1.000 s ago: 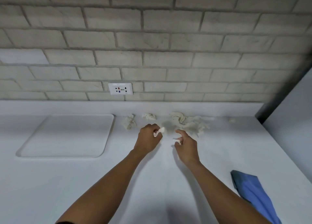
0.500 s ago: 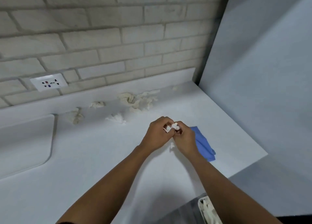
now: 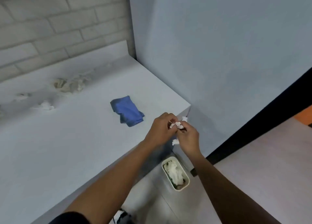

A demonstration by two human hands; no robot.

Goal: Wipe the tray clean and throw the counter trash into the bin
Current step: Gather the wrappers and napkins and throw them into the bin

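My left hand (image 3: pixel 160 131) and my right hand (image 3: pixel 189 139) meet at the counter's right corner, both pinched on small white paper scraps (image 3: pixel 177 125). A bit of scrap pokes out below my right hand. Straight below them on the floor stands a small white bin (image 3: pixel 186 187), holding crumpled white paper. A folded blue cloth (image 3: pixel 127 111) lies on the white counter (image 3: pixel 67 147) just left of my hands. More crumpled paper trash (image 3: pixel 67 86) lies by the brick wall, with smaller bits (image 3: pixel 45 105) nearer. The tray is out of view.
A tall pale blue panel (image 3: pixel 219 54) closes off the counter's right end. The floor to the right is light tile, with a dark edge strip (image 3: pixel 253 127) running diagonally. A dark object (image 3: pixel 121 217) sits on the floor below the counter's front.
My view has swung right, off the tray, to the counter's corner and the bin. Both hands carried the paper scraps from the back of the counter to above the bin.
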